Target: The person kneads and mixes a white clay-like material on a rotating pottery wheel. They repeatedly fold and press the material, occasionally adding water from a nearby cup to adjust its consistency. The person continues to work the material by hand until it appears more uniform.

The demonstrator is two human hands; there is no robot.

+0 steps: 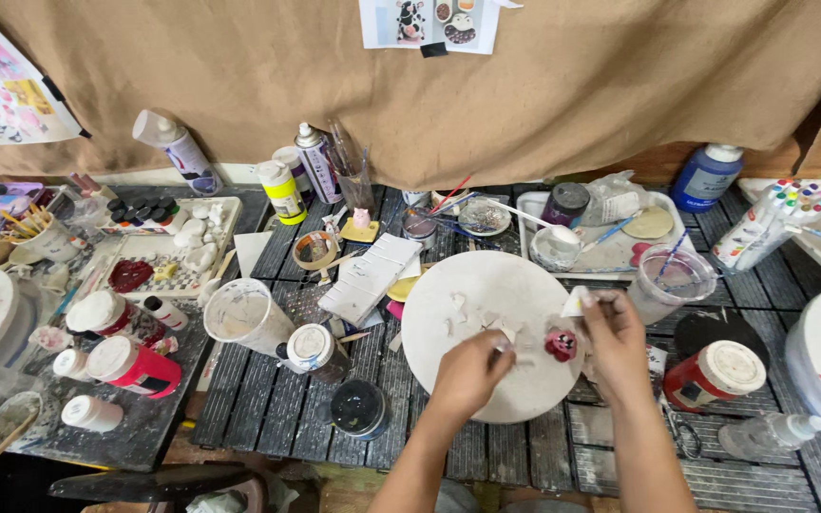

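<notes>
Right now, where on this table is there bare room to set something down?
Bare slats lie in front of the round white board, between the dark jar and left hand, and right of the right hand below the red jar. The back edge and left tray are crowded.

White round board (486, 285), small red-pink piece (561, 344)

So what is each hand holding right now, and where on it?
Right hand pinches a small white piece by its edge at the fingertips. Left hand is curled over the round white board; any hold cannot be told.
</notes>
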